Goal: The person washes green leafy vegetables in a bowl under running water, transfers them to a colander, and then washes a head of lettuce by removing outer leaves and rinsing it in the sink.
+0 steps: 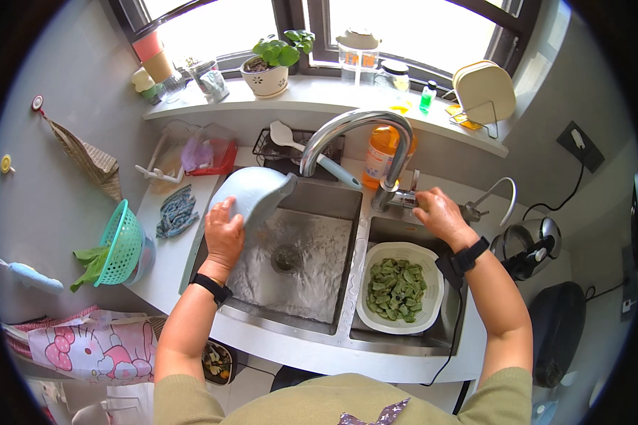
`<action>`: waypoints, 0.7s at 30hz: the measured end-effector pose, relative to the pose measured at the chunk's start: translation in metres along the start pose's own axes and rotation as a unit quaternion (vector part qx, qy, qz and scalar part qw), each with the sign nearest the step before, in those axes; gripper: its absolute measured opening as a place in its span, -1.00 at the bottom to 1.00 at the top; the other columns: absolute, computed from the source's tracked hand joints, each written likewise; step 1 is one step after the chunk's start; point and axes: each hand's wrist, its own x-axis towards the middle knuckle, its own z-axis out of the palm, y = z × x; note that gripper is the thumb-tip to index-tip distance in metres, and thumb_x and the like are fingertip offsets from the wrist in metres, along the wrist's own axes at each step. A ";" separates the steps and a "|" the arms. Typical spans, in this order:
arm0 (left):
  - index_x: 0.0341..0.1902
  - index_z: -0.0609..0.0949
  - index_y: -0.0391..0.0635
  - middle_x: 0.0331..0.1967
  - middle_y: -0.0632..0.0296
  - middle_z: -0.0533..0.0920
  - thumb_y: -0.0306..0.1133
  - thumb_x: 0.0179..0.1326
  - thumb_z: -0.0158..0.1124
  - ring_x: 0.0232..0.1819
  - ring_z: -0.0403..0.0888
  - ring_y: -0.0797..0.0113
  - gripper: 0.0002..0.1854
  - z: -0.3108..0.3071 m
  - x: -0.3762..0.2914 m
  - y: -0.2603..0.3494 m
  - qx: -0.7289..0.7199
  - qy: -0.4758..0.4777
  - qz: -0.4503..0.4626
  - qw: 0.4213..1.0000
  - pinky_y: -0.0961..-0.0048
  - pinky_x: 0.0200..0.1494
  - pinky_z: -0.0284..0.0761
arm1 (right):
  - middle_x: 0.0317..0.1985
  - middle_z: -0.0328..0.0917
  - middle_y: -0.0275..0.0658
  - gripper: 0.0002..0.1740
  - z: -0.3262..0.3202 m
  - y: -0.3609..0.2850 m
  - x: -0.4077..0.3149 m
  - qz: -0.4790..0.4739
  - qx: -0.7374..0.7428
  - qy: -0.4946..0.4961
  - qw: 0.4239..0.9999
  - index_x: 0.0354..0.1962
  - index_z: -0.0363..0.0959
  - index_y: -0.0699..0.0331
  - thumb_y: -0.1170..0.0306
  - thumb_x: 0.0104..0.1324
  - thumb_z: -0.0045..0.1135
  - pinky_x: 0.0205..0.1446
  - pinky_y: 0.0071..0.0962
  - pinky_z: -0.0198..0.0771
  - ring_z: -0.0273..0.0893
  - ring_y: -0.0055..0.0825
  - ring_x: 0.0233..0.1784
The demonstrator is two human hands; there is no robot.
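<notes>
My left hand (225, 234) grips a light blue plastic basin (252, 191), which is tipped on its side over the left part of the larger steel sink bowl (319, 265). Water spreads over that bowl's floor around the drain. My right hand (438, 212) is at the lever side of the chrome faucet (388, 186); its fingertips touch or nearly touch the handle, partly hidden. In the smaller bowl, below my right hand, stands a white colander (367, 319) holding cut green pods (397, 289).
Behind the sink stand a wire rack with a pale blue-handled spoon (319, 154) and an orange bottle (377, 154). A crumpled cloth (177, 211) and a turquoise basket with leafy greens (119, 249) lie left. A small curved tap (505, 196) and glass kettle (531, 244) are right.
</notes>
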 end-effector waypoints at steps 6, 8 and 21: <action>-0.44 0.51 -0.25 -0.44 -0.05 0.53 -0.42 -0.13 0.15 -0.38 0.51 -0.04 -0.84 0.065 -0.055 -0.037 -0.231 -0.118 -0.464 0.847 0.13 -0.23 0.44 | 0.12 0.28 -0.13 -0.44 0.025 0.009 0.043 -0.096 -0.112 0.082 0.986 0.03 0.34 0.27 0.50 0.00 0.19 0.20 -0.22 0.23 0.22 -0.12 0.20; -0.41 0.54 -0.26 -0.53 0.01 0.59 -0.45 -0.09 0.14 -0.47 0.58 0.25 -0.85 0.087 -0.083 -0.027 -0.308 -0.132 -0.500 0.799 0.27 -0.36 0.47 | 0.13 0.29 -0.16 -0.46 0.036 0.014 0.052 -0.136 -0.129 0.079 0.979 -0.01 0.38 0.28 0.54 -0.04 0.15 0.27 -0.23 0.18 0.16 -0.15 0.26; 0.19 0.32 -0.19 0.11 -0.12 0.42 -0.38 -0.03 0.30 0.18 0.36 -0.02 -0.35 0.150 -0.109 -0.002 -0.266 -0.250 -0.569 0.737 0.22 0.20 0.30 | 0.08 0.34 -0.16 -0.59 0.046 0.033 0.053 -0.122 -0.195 0.046 0.972 -0.14 0.45 0.37 0.58 -0.04 0.02 0.23 -0.32 0.27 0.16 -0.18 0.28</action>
